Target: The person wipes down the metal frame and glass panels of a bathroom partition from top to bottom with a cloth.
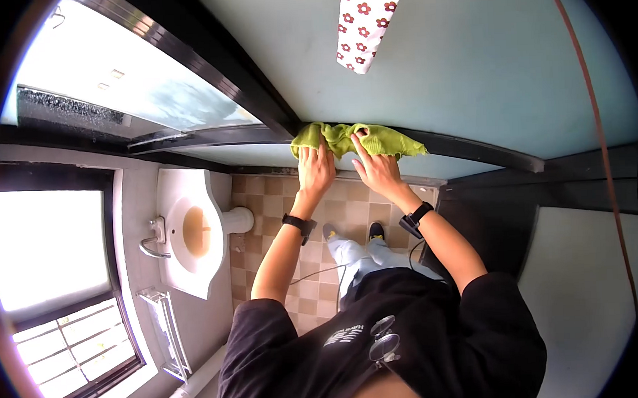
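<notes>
A lime-green cloth point(395, 141) lies bunched along a dark frame rail that crosses the pale blue-green panel. My left hand point(316, 172) grips the cloth's left part against the rail, its fingers partly buried in the folds. On the middle of the same cloth is my right hand point(380, 172), holding it with the index finger stretched upward and the thumb apart. A small hole in the fabric shows near that fingertip. The cloth's right end hangs loose past my right hand. Black bands sit on both wrists.
A white washbasin point(183, 265) with a metal tap stands at the left, below a bright window point(50, 246). A flower-patterned strip point(368, 26) hangs on the panel above. A reddish cord point(591, 95) runs down the right. Checked floor tiles point(262, 208) lie below.
</notes>
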A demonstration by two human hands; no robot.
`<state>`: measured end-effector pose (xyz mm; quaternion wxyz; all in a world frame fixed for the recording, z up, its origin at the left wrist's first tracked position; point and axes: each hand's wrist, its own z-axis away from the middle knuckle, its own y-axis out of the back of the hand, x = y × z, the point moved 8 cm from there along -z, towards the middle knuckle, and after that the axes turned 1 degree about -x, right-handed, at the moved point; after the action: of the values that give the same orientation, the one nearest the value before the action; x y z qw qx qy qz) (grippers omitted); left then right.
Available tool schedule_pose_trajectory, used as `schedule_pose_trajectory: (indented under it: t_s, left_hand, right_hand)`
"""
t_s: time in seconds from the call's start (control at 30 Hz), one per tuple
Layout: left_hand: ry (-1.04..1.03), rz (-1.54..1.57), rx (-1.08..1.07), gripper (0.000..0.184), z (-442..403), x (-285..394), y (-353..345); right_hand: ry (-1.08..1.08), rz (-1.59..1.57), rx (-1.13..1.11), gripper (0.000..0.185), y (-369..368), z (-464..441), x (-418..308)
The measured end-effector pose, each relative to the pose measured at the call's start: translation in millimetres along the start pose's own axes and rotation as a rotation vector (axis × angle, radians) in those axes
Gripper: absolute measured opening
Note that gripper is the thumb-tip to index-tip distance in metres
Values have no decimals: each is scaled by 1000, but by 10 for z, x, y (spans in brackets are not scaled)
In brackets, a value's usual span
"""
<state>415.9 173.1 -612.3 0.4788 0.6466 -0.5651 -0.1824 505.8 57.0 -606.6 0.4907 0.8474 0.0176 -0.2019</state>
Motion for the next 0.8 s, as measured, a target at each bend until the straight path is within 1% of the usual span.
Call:
schedule_pose_trajectory:
  t_s: [0.03,0.07,0.13,0.17,0.2,0.27,0.3,0.33,0.37,0.4,0.47,0.5,0.53,0.6,0.63,0.7,0.8]
  left_hand:
    - [-17,18,20,48,8,-7,-1]
    - [-24,15,14,48,4,-4,22]
    - [-90,49,-61,42,-21,41,-6]
    - [-142,63,-52,36,-34,89,-14]
    - [-150,97,-95,34,-32,100,-68]
    - [-153,68,-135,33,-37,118,-114]
    - [-159,70,-138,33,-55,124,-115]
    - [-220,60,-164,33,-77,171,-124]
    - [-285,58,-187,33,-103,192,-131]
    - [-278,57,-262,36,-109,130,-222]
    - [-359,99,-288,39,-141,70,-331]
    - [-393,129,-318,44,-189,63,-327]
    - [-449,136,-314,47,-225,72,-297]
    - [-556,184,-339,50,-304,138,-242]
    - [-581,199,-327,50,-356,137,-195]
    - [-674,235,-375,55,-363,230,15]
    - [-748,298,-350,60,-418,308,210]
  right_hand:
    - [6,-13,12,62,-6,-26,-21]
    - [0,-17,18,62,-30,-30,-30]
    - [-26,-26,10,59,-91,-55,-8]
    - [-27,-28,10,59,-106,-55,6]
    - [-19,-33,38,60,-108,-51,20]
    - [-16,-39,63,62,-81,-22,68]
    - [21,1,99,62,-27,0,81]
    - [56,45,137,62,41,19,99]
    - [44,47,135,61,50,31,143]
    - [21,70,136,61,41,31,196]
    - [-8,89,122,61,33,53,261]
    - [-23,111,130,60,27,38,262]
    - [-51,127,126,60,26,21,250]
    - [-42,229,173,61,143,-21,204]
    - [-52,258,183,61,177,-35,169]
    - [-104,328,175,61,353,-30,-25]
    - [-190,446,169,61,503,-24,-194]
